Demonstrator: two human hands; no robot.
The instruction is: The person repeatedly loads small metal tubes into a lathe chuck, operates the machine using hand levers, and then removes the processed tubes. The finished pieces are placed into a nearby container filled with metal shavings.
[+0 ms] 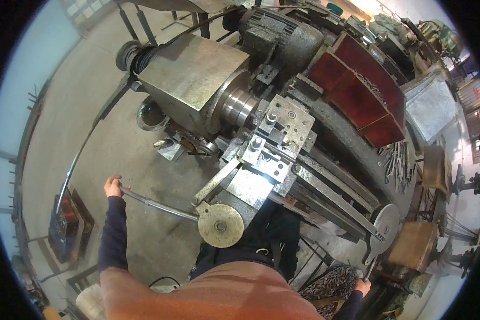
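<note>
My left hand (113,186) is closed around the end of a long metal lever (160,205), which runs to a round brass-coloured disc (221,225) on the near side of a small lathe. At the lower right, my right hand (362,287) grips a short metal handle (370,268) below a second round plate (385,226). Linkage bars join both discs to the machine's slide. Between my hands sits the tool block (274,144) with bolts and clamps, close to the shiny round spindle (240,106). Any workpiece there is too small to make out.
The grey headstock (194,69) stands at the upper left, with a motor (282,40) behind. A dark red divided tray (360,85) holds small metal parts. Wrenches (397,165) lie at the right. A blue box (66,229) stands on the left, near a metal rod.
</note>
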